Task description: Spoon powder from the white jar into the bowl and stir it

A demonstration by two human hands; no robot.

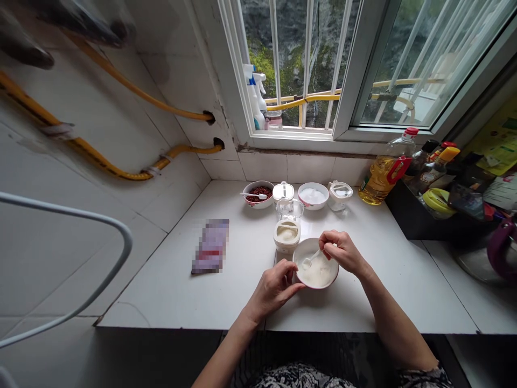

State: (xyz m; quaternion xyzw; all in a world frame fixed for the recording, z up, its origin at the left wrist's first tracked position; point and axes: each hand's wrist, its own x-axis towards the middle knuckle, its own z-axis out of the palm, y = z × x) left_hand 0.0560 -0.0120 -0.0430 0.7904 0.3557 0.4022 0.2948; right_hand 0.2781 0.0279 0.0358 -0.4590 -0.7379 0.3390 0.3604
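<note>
A white bowl [336, 276] of pale off-white powder or grains stands on the counter in front of me. My left hand [278, 283] grips its left rim, thumb low on the outside. In my right hand [339, 250] the handle of a small white spoon [307, 263] is pinched, its head down in the bowl at the pale contents. Just behind and left of the bowl is a seasoning jar [287, 237] holding pale contents, its clear lid [290, 208] tipped up at the back.
Along the wall stand a bowl of dark red bits [259, 200] with a spoon across it, a white-lidded jar [283, 191], a bowl of white powder [313, 200] and another jar [340, 195]. A blurred purple packet [210, 247] lies left. An oil bottle [377, 180] and black rack [420, 221] stand right.
</note>
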